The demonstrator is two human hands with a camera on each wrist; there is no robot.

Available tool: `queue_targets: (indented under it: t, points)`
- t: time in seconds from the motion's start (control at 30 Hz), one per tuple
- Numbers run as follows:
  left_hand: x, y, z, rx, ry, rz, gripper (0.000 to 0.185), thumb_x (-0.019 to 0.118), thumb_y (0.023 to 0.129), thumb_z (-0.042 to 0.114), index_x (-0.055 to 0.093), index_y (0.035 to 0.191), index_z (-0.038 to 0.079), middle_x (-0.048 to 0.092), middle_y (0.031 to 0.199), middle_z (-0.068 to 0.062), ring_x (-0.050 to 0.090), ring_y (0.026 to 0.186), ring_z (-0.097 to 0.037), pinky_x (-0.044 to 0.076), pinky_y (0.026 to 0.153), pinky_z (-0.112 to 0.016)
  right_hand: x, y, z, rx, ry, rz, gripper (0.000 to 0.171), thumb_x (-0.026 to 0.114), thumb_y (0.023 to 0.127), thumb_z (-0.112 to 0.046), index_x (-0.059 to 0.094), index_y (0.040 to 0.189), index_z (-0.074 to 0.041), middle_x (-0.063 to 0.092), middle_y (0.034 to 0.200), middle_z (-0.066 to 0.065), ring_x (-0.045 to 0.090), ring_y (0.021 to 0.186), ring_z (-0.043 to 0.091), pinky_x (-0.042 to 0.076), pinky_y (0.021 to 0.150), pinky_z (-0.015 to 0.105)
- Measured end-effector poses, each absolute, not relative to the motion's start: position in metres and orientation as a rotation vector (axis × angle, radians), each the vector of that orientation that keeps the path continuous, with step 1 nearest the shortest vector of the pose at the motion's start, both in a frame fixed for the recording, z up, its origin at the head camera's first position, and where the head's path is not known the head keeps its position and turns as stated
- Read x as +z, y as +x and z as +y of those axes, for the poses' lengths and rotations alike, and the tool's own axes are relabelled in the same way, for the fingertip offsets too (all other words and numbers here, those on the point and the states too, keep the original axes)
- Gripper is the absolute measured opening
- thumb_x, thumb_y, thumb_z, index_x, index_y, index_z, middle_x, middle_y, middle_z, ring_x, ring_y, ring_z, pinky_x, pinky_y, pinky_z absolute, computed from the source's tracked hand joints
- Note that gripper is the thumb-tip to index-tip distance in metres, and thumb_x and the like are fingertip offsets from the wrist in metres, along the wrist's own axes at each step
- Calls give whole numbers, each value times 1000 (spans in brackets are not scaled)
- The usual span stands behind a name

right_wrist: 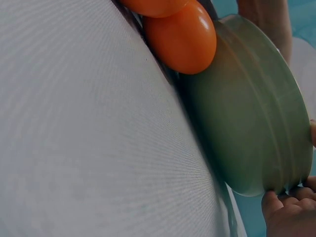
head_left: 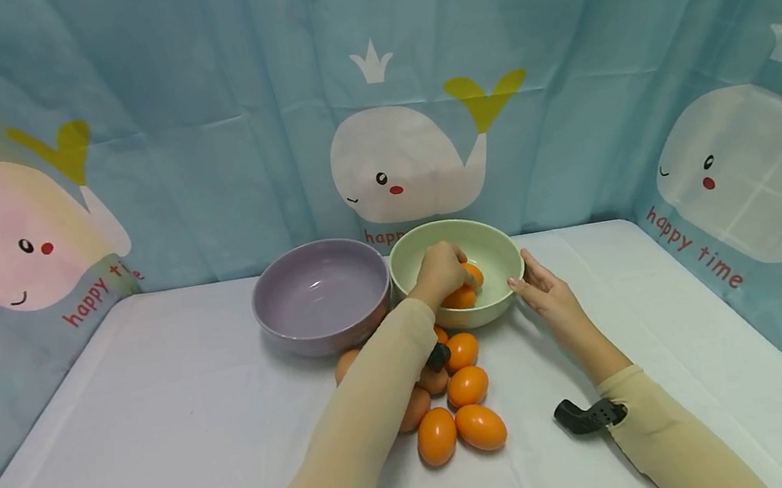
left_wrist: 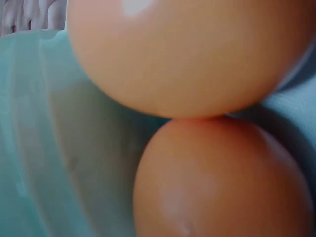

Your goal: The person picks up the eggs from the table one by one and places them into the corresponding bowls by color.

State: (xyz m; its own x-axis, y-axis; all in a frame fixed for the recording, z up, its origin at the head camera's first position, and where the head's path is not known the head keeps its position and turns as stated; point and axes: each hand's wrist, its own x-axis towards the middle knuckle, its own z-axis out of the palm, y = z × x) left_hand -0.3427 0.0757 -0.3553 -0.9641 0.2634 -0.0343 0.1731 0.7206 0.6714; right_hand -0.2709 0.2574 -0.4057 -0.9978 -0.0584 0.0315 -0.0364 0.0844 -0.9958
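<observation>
Currently the left hand [head_left: 441,272] grips an orange egg [head_left: 472,273] inside the green bowl [head_left: 504,299], above another egg [head_left: 460,299]. The right hand [head_left: 547,294], fingers extended, braces the bowl's rim against sliding on the table [head_left: 163,447].

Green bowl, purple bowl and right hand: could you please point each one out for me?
Green bowl [head_left: 494,250]: head view, bare inner wall on the right.
Purple bowl [head_left: 320,288]: head view, middle of its inside.
Right hand [head_left: 546,292]: head view, back of the hand.
</observation>
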Motion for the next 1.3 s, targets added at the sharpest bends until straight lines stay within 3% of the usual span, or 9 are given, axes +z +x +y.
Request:
queue_targets:
  t: [0.23, 0.57, 0.83, 1.07, 1.3]
  points:
    - [-356, -340, 73, 982, 351, 2821, 42, 88, 75, 16, 73, 112, 5, 71, 117, -7, 61, 104, -20, 51, 96, -31, -405, -270, 257, -2112, -98, 2303, 74, 53, 104, -20, 5, 160, -13, 4, 167, 3, 6, 155, 18, 17, 124, 41]
    - [-352, -338, 68, 983, 349, 2799, 42, 85, 78, 14, 71, 115, 1, 71, 118, -10, 61, 106, -22, 50, 99, -29, -404, -271, 255, -2093, -85, 2332, 74, 53, 103, -20, 7, 160, -14, 7, 167, 3, 9, 155, 17, 19, 124, 41]
    - [-338, -339, 49, 1087, 340, 2724, 43, 80, 84, 18, 68, 123, 5, 69, 119, -9, 61, 81, -19, 56, 76, -27, -405, -269, 257, -2109, -69, 2311, 73, 52, 104, -18, 6, 160, -14, 7, 167, 4, 9, 155, 19, 18, 124, 42]
    - [-322, -326, 19, 1229, 412, 2644, 44, 79, 85, 21, 68, 125, 7, 69, 125, -9, 62, 117, -25, 52, 103, -37, -405, -268, 256, -2099, -71, 2304, 74, 53, 104, -21, 5, 160, -16, 4, 167, 3, 7, 155, 20, 17, 124, 42]
    - [-315, -306, -12, 1441, 446, 2526, 43, 80, 85, 23, 69, 125, 12, 70, 125, -6, 61, 123, -22, 49, 107, -40, -405, -269, 256, -2086, -82, 2311, 74, 52, 104, -21, 4, 160, -15, 5, 167, 3, 8, 155, 20, 18, 123, 40]
